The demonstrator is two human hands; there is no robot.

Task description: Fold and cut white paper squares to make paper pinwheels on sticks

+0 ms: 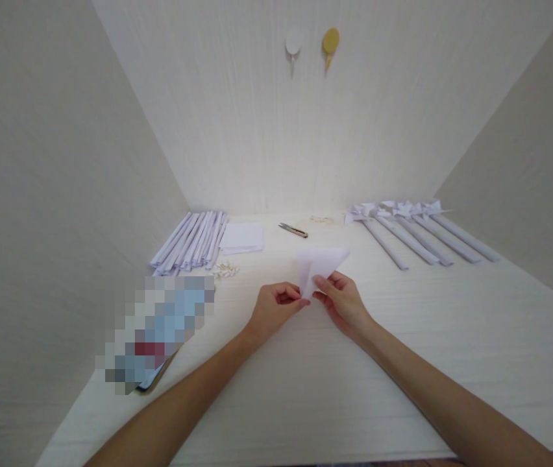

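A folded white paper (319,264) is raised just above the white table (306,389) at its middle. My left hand (276,308) pinches the paper's lower corner from the left. My right hand (342,301) grips the same lower edge from the right. The two hands' fingertips nearly touch under the paper. The paper forms a triangular shape pointing down toward the hands.
Rolled white paper sticks (191,240) lie at the back left beside a stack of white sheets (242,237). Small snips (293,229) lie at the back centre. Several finished paper pinwheels (413,227) lie at the back right. Small pale pins (225,270) and a blurred flat object (157,331) lie on the left.
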